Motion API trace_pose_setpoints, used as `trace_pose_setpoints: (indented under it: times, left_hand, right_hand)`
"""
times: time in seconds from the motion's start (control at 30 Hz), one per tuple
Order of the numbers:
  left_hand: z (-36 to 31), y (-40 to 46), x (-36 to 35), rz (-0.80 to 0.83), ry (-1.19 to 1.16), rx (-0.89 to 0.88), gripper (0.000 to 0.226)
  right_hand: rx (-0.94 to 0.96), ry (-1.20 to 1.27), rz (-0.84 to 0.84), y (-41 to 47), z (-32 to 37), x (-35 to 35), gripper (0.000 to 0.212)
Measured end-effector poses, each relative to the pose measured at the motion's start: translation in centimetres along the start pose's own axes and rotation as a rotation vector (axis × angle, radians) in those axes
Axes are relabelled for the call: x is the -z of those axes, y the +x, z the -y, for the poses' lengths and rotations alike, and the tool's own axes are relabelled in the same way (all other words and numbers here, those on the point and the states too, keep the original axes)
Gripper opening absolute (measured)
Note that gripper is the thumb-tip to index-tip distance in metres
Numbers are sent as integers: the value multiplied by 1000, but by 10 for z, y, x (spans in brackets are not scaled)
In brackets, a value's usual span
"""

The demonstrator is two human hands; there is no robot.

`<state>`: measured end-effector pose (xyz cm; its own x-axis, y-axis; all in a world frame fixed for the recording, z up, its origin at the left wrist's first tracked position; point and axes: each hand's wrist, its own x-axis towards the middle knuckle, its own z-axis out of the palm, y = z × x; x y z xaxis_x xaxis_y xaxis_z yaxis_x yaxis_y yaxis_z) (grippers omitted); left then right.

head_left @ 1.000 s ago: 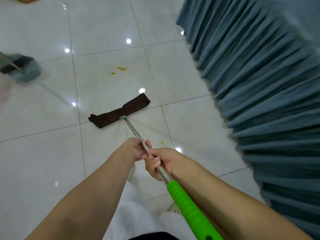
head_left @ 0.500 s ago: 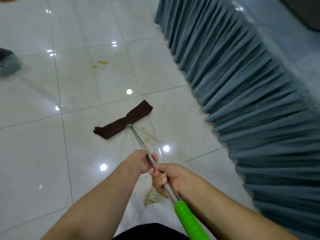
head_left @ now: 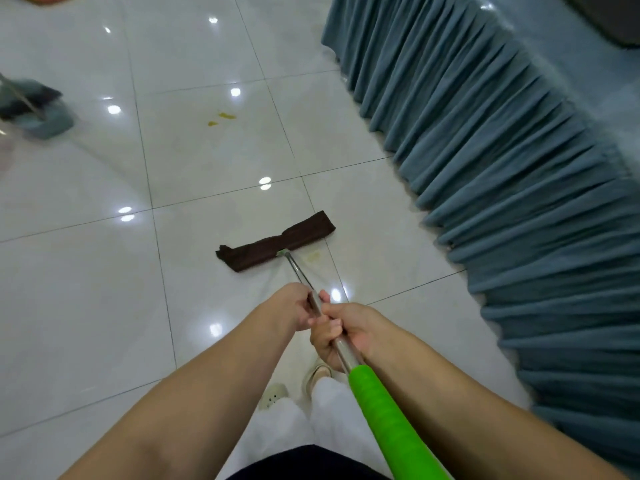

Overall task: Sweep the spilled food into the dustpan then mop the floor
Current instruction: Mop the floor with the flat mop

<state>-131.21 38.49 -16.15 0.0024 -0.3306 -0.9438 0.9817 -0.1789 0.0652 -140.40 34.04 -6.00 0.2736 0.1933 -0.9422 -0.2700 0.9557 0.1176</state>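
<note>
The mop [head_left: 277,241] lies flat on the white tile floor [head_left: 86,289], its brown cloth head just ahead of the person, with a faint yellowish smear [head_left: 313,257] just beside it. Its metal pole [head_left: 298,270] slants back to both hands. The left hand [head_left: 294,306] wraps the pole further down; the right hand [head_left: 341,329] curls its fingers round it just above the green grip [head_left: 384,414]. Both forearms reach forward. Yellow spill bits [head_left: 221,118] lie farther off. A dustpan [head_left: 38,110] sits at the far left, pleated blue fabric [head_left: 502,150] on the right.
</note>
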Motion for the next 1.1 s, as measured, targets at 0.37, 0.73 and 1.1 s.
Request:
trace_pose_setpoints:
  times: [0.37, 0.73, 1.1]
  left_hand:
    - [74, -48, 14, 62, 155, -35, 33]
    - [148, -39, -7, 54, 319, 104, 32]
    - [199, -17, -62, -35, 307, 82, 34]
  right_hand:
    - [89, 94, 62, -50, -76, 45, 28]
    - [17, 178, 101, -75, -94, 120, 12]
    - [-55, 206, 144, -103, -58, 192, 10]
